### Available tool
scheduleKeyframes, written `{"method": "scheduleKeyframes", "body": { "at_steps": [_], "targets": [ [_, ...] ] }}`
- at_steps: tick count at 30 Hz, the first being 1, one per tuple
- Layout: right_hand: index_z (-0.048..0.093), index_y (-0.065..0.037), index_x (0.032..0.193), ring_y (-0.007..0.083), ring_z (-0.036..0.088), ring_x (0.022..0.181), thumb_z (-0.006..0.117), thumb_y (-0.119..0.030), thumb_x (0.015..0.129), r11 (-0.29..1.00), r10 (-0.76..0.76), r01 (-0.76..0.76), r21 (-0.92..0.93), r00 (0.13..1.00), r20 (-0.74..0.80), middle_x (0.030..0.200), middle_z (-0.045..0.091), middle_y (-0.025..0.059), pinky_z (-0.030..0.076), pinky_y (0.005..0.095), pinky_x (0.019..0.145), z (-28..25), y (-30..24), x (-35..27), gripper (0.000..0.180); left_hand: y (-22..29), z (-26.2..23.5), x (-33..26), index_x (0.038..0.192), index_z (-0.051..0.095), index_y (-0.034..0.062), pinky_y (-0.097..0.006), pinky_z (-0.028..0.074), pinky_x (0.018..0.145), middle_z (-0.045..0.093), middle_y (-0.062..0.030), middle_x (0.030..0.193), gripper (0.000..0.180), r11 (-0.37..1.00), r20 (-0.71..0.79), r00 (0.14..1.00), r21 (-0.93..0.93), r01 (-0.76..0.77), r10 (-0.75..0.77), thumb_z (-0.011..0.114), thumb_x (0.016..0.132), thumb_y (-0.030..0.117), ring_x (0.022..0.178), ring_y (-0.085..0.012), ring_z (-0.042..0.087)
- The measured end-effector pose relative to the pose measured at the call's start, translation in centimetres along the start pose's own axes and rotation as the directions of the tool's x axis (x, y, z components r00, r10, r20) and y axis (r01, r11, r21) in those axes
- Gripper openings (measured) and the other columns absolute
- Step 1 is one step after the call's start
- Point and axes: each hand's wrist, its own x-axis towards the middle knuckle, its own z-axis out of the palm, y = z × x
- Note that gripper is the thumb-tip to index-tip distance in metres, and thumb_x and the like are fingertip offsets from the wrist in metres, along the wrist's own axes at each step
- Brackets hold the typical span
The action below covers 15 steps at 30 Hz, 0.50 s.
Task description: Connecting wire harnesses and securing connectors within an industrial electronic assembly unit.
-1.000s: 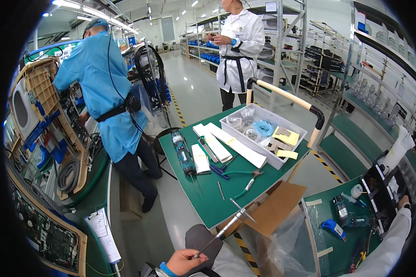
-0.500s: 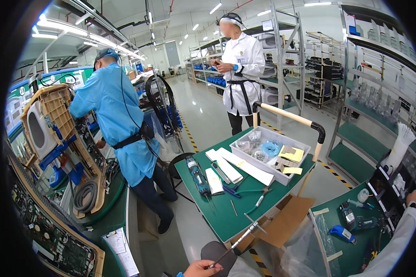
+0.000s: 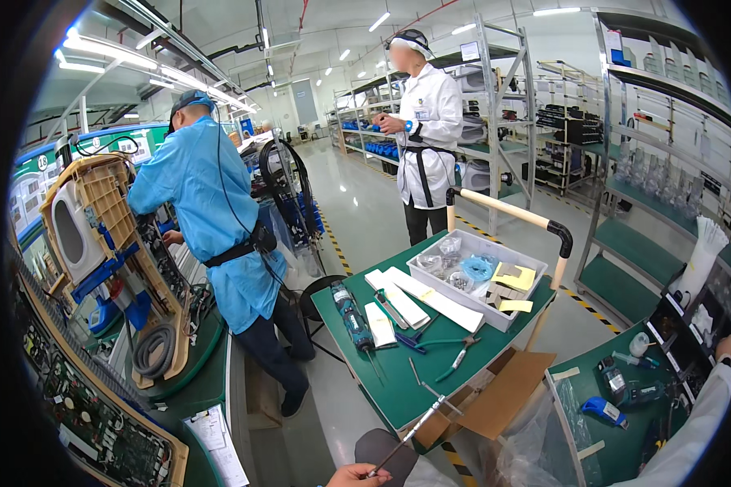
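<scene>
My left hand (image 3: 356,475) shows only at the bottom edge, closed on a long thin metal rod tool (image 3: 410,434) that slants up toward the near corner of a green cart table (image 3: 398,394). My right hand (image 3: 726,347) reaches out in a white sleeve to the far right. It rests against a dark rack of small bins (image 3: 694,321), and its fingers are mostly hidden. On the cart lie pliers (image 3: 455,365), a dark electric screwdriver (image 3: 352,316) and white strips (image 3: 418,296).
A grey tray (image 3: 536,268) of small parts sits at the cart's far end under a padded handle. An open cardboard box (image 3: 508,394) hangs off the cart. A person in a blue coat (image 3: 219,235) works at the left line. Another in white (image 3: 426,130) stands in the aisle.
The view has shifted, so the cart and both people sit lower and nearer. My left hand with the rod has moved right along the bottom edge. My right hand stays at the rack.
</scene>
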Motion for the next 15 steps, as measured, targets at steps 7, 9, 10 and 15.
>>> {"method": "scheduleKeyframes", "body": {
  "at_steps": [7, 9, 10, 15],
  "targets": [
    [0.059, 0.007, 0.089, 0.0455, 0.063, 0.085, 0.054, -0.004, 0.086, 0.986, -0.116, 0.100, -0.136, 0.986, -0.120, 0.083, 0.063, 0.0295, 0.049, 0.0475, 0.070, -2.3, 2.2, 2.9, 0.012, -2.3, -0.9, 1.2, 0.082, 0.062, 0.0007, -0.029, 0.048, 0.079, 0.068, -0.0052, 0.090, 0.008, 0.996, 0.027, 1.000, -0.094, -0.005, 0.007, 0.064, 0.090, 0.002, 0.087, -0.0130, 0.062],
    [0.059, 0.006, 0.090, 0.0466, 0.062, 0.087, 0.053, -0.004, 0.086, 0.996, -0.087, 0.085, -0.016, 0.983, -0.162, 0.086, 0.063, 0.0302, 0.048, 0.0478, 0.076, -0.1, -3.0, 1.7, 0.013, -2.4, -1.5, -1.1, 0.081, 0.061, 0.0011, -0.029, 0.048, 0.080, 0.068, -0.0052, 0.090, 0.009, 0.995, -0.047, 0.999, -0.096, -0.007, 0.002, 0.064, 0.090, 0.002, 0.088, -0.0133, 0.062],
    [0.059, 0.005, 0.090, 0.0472, 0.061, 0.088, 0.052, -0.005, 0.086, 0.998, -0.058, 0.063, 0.020, 0.978, -0.201, 0.088, 0.063, 0.0306, 0.048, 0.0479, 0.079, -0.8, -3.3, 1.8, 0.013, -2.8, -1.6, -1.1, 0.080, 0.060, 0.0012, -0.029, 0.049, 0.080, 0.068, -0.0051, 0.090, 0.010, 0.993, -0.052, 0.999, -0.117, -0.006, 0.000, 0.064, 0.090, 0.002, 0.088, -0.0133, 0.062],
    [0.060, 0.000, 0.098, 0.0388, 0.063, 0.088, 0.051, -0.004, 0.082, 0.986, 0.030, -0.037, 0.160, 0.999, 0.042, 0.090, 0.065, 0.0228, 0.048, 0.0415, 0.081, -3.6, -0.4, -0.6, 0.019, -0.7, 0.1, 0.1, 0.079, 0.059, 0.0017, -0.030, 0.049, 0.081, 0.067, -0.0047, 0.090, 0.012, 0.998, -0.013, 1.000, -0.068, 0.015, -0.016, 0.063, 0.090, 0.002, 0.089, -0.0137, 0.061]
  ]
}}
